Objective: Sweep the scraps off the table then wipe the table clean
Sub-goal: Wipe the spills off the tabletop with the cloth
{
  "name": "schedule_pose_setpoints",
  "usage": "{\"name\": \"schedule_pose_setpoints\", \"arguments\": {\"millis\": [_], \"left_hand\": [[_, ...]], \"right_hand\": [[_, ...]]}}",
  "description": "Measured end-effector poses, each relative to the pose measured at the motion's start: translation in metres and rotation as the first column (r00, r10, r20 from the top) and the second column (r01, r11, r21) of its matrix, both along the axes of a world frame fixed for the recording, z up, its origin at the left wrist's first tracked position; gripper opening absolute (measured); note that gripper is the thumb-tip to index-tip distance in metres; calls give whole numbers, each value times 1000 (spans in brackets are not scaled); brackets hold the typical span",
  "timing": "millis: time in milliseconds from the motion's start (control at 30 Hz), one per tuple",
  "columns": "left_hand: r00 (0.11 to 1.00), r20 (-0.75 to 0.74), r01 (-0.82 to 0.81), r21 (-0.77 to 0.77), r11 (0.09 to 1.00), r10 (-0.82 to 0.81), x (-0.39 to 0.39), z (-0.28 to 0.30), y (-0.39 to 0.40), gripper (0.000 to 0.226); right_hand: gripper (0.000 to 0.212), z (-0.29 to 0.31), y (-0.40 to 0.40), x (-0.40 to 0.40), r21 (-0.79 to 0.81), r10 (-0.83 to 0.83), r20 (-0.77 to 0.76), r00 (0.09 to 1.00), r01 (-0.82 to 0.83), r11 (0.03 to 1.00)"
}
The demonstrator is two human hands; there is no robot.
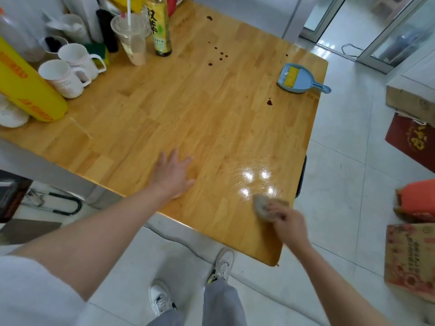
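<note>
A soft, limp cloth [263, 208] is bunched and gripped in the right hand [288, 225] at the surface's [188, 109] near right corner. It is best held by the wad. The left hand [173, 176] is spread flat, bracing.

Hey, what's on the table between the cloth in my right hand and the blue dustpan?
In the head view, mostly bare wood: a wet, shiny patch just beyond the cloth, then one dark stain short of the blue dustpan.
</note>
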State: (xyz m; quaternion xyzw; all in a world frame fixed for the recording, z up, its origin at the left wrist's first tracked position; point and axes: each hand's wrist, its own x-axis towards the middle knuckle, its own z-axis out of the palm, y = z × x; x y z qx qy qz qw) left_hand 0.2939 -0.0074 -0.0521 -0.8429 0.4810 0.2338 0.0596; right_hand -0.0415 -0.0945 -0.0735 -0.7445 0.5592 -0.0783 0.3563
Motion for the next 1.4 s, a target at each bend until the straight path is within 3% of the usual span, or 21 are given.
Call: {"name": "schedule_pose_setpoints", "arguments": {"millis": [33,100,133,200,267,300,467,567,667,767,833,900,967,1000,1033,1100,1167,1233,1300,1367,1400], "left_hand": [[1000,-16,10,14,1000,-10,-10,-2,-1,83],[999,-32,10,48,999,-9,-27,-4,-6,89],[999,-45,-4,64,998,7,-33,-5,-9,91],[997,-68,-36,93,995,43,-37,-6,-15,93],[995,-83,-41,124,991,51,-37,-3,-20,95],[996,-78,-39,140,989,50,-36,-2,-23,96],[999,-35,-14,245,969,23,-46,10,-47,105],[1000,0,-2,284,959,2,-51,11,-57,108],[1000,8,5,323,946,-8,-56,11,-67,111],[998,-46,-29,286,958,44,-54,11,-85,109],[994,-78,-54,255,966,76,-46,15,-100,107],[991,-84,-84,238,968,106,-36,17,-117,107],[985,-98,-119,236,964,145,-26,15,-132,110],[981,-109,-130,249,960,161,-22,12,-138,111],[978,-119,-137,265,954,174,-19,10,-142,113],[978,-117,-134,288,948,174,-18,8,-143,115],[983,-102,-119,299,947,156,-18,10,-146,117],[985,-92,-113,313,943,148,-18,13,-148,118],[984,-92,-115,321,940,152,-19,16,-150,119],[983,-93,-121,322,939,159,-20,17,-151,120],[983,-93,-119,328,937,157,-20,18,-152,120]], "right_hand": [[38,1,-15,-7,3,-190,8,982,190,982],[43,1,-14,-2,-28,-318,20,948,318,948],[44,0,-2,5,-32,-254,28,967,255,966],[44,-5,38,8,27,93,56,994,-95,995],[43,-6,65,-14,39,399,72,914,-402,915],[44,-5,62,-27,41,428,77,900,-432,901],[47,8,-14,-40,43,-21,59,998,19,999],[40,5,-16,-2,-3,-101,73,992,102,995],[37,-3,26,11,29,294,109,950,-299,954],[43,-1,11,-8,72,668,88,739,-673,736],[42,1,-49,-7,43,527,42,849,-528,848],[40,6,-115,5,-22,77,26,997,-77,997],[38,6,-151,22,-24,-344,66,936,347,938],[38,7,-154,35,-26,-420,101,902,424,905],[38,3,-146,45,-27,-391,123,912,397,918],[34,-7,-102,54,0,-15,135,991,16,1000],[38,-11,-57,40,-10,536,66,842,-536,844],[43,-6,-72,21,-16,746,86,660,-748,663],[41,-5,-124,17,-44,566,85,820,-564,825],[38,0,-177,24,-67,18,48,999,-14,998],[37,2,-192,32,-56,-285,52,957,288,956]]}}
